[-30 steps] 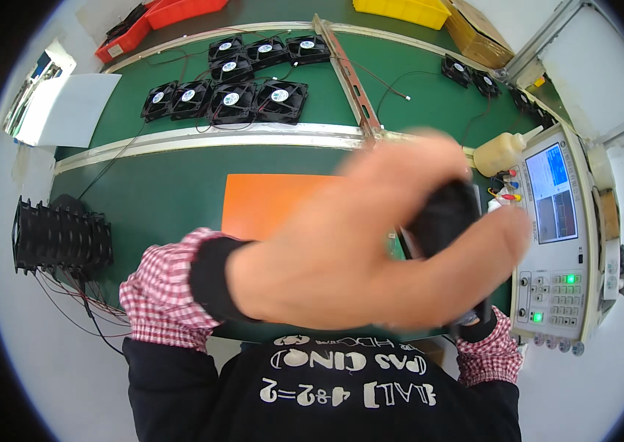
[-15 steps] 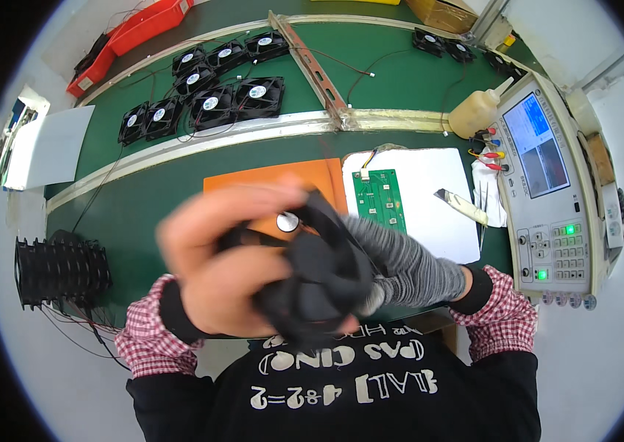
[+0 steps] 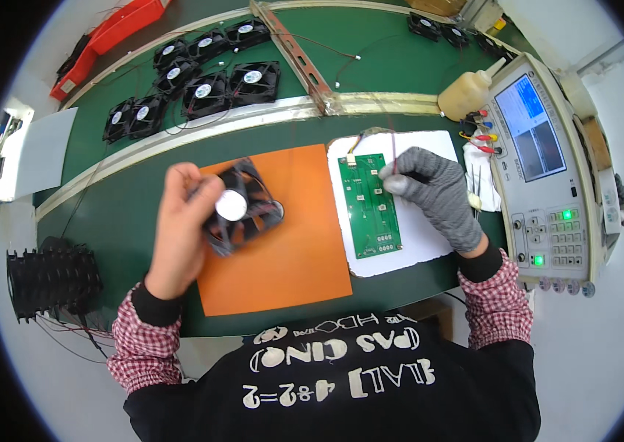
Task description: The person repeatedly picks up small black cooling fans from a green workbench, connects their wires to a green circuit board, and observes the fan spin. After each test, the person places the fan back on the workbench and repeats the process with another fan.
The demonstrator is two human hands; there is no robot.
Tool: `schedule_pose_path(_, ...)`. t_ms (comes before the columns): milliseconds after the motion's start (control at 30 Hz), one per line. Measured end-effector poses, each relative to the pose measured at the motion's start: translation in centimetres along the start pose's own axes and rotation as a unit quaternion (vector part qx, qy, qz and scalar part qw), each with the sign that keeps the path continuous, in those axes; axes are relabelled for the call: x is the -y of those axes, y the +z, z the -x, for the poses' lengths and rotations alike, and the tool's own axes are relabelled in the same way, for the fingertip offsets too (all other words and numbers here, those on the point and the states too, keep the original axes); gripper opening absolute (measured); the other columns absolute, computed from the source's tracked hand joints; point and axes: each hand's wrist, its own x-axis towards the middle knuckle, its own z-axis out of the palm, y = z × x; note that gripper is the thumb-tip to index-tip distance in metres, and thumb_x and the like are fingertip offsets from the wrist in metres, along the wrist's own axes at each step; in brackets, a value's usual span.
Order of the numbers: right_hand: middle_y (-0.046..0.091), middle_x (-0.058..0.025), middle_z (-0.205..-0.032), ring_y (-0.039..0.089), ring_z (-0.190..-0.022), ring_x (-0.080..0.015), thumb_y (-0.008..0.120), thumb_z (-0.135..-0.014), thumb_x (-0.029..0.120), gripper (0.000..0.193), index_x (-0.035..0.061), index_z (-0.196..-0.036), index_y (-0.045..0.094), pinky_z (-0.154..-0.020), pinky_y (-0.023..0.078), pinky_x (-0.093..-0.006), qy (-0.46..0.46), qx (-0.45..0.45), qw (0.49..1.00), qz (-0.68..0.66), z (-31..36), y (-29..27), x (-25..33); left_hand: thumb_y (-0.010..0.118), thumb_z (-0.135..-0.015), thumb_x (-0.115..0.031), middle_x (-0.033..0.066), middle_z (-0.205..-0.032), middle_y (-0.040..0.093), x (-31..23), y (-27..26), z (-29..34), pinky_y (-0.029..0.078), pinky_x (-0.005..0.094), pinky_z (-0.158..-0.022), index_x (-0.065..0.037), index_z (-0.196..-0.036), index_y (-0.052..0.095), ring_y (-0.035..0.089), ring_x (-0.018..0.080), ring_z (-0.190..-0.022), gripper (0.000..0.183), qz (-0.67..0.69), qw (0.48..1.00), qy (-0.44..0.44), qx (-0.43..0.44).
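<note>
My left hand (image 3: 181,221) is closed on the frame of a square black cooling fan (image 3: 232,205) with a white round label. The fan is tilted over the orange mat (image 3: 293,258). My right hand (image 3: 441,193), in a grey knit glove, pinches a thin dark-red wire (image 3: 393,141) between thumb and forefinger. Its fingers hover at the right edge of a green circuit board (image 3: 365,228), which lies on a white pad (image 3: 429,247). A connector with a short cable (image 3: 350,159) is plugged in at the board's top. Where the wire leads is unclear.
Several black fans (image 3: 205,94) lie on the far left bench behind a pale rail (image 3: 253,116). A stack of fans (image 3: 54,280) stands at left. On the right are a glue-coloured squeeze bottle (image 3: 465,94), tweezers (image 3: 481,173) and a test instrument (image 3: 547,169) with a lit screen.
My hands have moved apart. The fan has gone left in my left hand, while my gloved right hand has moved right and up over the board, drawing out a wire.
</note>
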Motion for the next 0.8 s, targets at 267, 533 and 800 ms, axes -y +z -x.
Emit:
schedule_pose_path(267, 0.069, -0.0069, -0.094, 0.065, -0.088, -0.0138, 0.064, -0.081, -0.006, 0.020, 0.0008, -0.101, 0.066, -0.085, 0.052, -0.0284, -0.011, 0.045, 0.999, 0.012, 0.0, 1.1, -1.9, 0.084, -0.069, -0.030, 0.0175, -0.142, 0.040, -1.1, -0.1, 0.1, 0.028, 0.0424, -0.113, -0.004, -0.123, 0.048, 0.038, 0.0314, -0.135, 0.070, -0.466, 0.822, 0.238, 0.226)
schedule_pose_path(533, 0.067, -0.0104, -0.089, 0.065, -0.082, -0.0242, 0.067, -0.077, -0.010, 0.018, 0.0038, -0.089, 0.065, -0.075, 0.053, -0.0317, -0.154, 0.023, 0.974, 0.166, 0.0, 1.1, -2.5, 0.092, -0.044, -0.026, 0.0131, -0.125, 0.049, -0.9, 0.9, -1.5, 0.032, 0.0450, -0.106, -0.010, -0.134, 0.051, 0.042, 0.0355, -0.120, 0.100, -0.562, 0.720, 0.263, 0.311)
schedule_pose_path(800, 0.063, -0.0081, -0.086, 0.061, -0.084, -0.0270, 0.066, -0.074, -0.004, 0.023, 0.0088, -0.093, 0.069, -0.077, 0.052, -0.0364, -0.206, 0.058, 0.942, 0.259, -0.4, 0.9, -2.7, 0.086, -0.059, -0.032, 0.0111, -0.111, 0.051, 1.0, 1.8, -0.5, 0.039, 0.0424, -0.093, -0.010, -0.125, 0.058, 0.048, 0.0309, -0.104, 0.075, -0.565, 0.707, 0.385, 0.181)
